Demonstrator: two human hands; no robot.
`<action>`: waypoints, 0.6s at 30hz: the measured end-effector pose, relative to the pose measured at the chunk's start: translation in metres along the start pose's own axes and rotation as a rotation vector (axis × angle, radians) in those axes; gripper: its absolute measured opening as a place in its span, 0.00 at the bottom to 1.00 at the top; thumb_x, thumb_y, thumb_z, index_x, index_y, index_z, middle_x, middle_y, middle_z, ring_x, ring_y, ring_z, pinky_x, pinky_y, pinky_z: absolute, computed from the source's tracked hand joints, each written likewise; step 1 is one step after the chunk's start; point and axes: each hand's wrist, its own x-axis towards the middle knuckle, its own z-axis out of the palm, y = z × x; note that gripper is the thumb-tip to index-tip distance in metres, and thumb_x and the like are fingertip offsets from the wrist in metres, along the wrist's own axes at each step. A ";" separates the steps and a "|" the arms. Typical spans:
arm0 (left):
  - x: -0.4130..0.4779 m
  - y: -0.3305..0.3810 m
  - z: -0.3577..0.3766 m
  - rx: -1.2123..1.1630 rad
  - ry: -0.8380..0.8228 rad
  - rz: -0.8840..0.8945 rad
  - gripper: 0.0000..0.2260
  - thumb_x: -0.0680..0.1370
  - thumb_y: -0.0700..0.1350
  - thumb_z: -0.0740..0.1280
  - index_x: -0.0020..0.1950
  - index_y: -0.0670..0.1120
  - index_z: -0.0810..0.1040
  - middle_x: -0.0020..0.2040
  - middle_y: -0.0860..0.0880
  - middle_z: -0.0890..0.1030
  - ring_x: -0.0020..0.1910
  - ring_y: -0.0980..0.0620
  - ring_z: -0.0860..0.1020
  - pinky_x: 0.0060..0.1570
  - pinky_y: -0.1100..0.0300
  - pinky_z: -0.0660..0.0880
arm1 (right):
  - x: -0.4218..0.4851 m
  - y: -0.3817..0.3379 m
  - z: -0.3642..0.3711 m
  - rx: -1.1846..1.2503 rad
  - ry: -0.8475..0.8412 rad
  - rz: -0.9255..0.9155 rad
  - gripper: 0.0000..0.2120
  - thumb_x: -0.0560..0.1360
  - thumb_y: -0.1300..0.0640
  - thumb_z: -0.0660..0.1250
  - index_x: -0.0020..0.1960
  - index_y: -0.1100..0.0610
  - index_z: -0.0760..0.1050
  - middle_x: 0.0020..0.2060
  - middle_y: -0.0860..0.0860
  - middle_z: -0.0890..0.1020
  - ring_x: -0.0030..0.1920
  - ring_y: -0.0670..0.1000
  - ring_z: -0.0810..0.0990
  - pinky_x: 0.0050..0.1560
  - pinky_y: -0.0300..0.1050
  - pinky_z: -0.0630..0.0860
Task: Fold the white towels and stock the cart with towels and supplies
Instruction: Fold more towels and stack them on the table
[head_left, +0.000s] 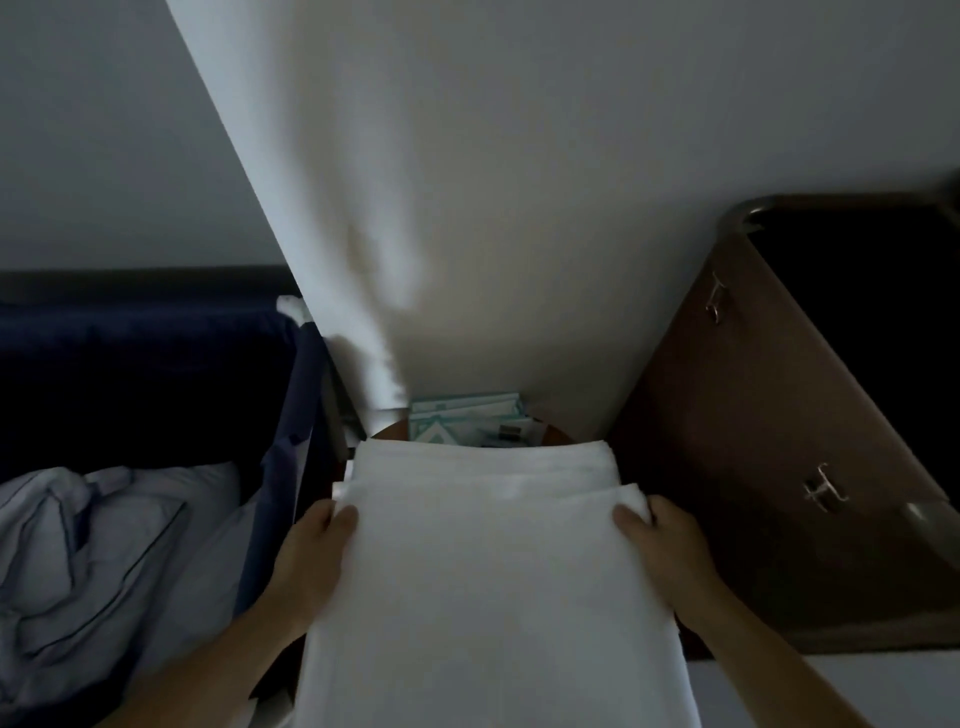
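Observation:
A folded white towel (488, 582) lies flat between my hands in the lower middle of the view. My left hand (317, 561) grips its left edge, thumb on top and fingers underneath. My right hand (670, 551) grips the right edge the same way. Just beyond it, a second folded white towel (483, 460) sits on the brown cart shelf (389, 431). Behind that towel stand teal-and-white supply packets (467, 418).
A dark blue laundry bag (156, 374) at the left holds crumpled pale blue linen (104, 545). A brown cabinet panel (737, 415) with metal hooks rises at the right. A white wall corner (415, 182) stands straight ahead.

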 end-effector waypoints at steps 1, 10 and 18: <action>-0.001 0.007 -0.001 -0.022 0.054 0.033 0.10 0.83 0.47 0.59 0.51 0.43 0.76 0.45 0.42 0.79 0.43 0.44 0.78 0.39 0.55 0.73 | 0.000 -0.010 -0.001 0.039 0.010 -0.024 0.06 0.78 0.54 0.68 0.45 0.57 0.77 0.43 0.55 0.81 0.43 0.55 0.80 0.44 0.51 0.76; 0.058 -0.014 0.009 0.307 0.000 -0.017 0.17 0.82 0.53 0.61 0.61 0.40 0.71 0.52 0.43 0.78 0.47 0.47 0.76 0.43 0.54 0.71 | 0.037 -0.010 0.037 -0.119 0.083 0.093 0.18 0.77 0.52 0.69 0.62 0.61 0.74 0.54 0.57 0.80 0.52 0.59 0.79 0.55 0.57 0.77; 0.002 -0.062 0.005 0.187 -0.044 -0.072 0.42 0.68 0.71 0.64 0.72 0.44 0.68 0.64 0.47 0.77 0.58 0.48 0.78 0.54 0.52 0.76 | 0.003 0.016 0.035 -0.224 0.103 -0.012 0.34 0.75 0.47 0.71 0.76 0.57 0.64 0.69 0.57 0.71 0.68 0.60 0.71 0.68 0.59 0.70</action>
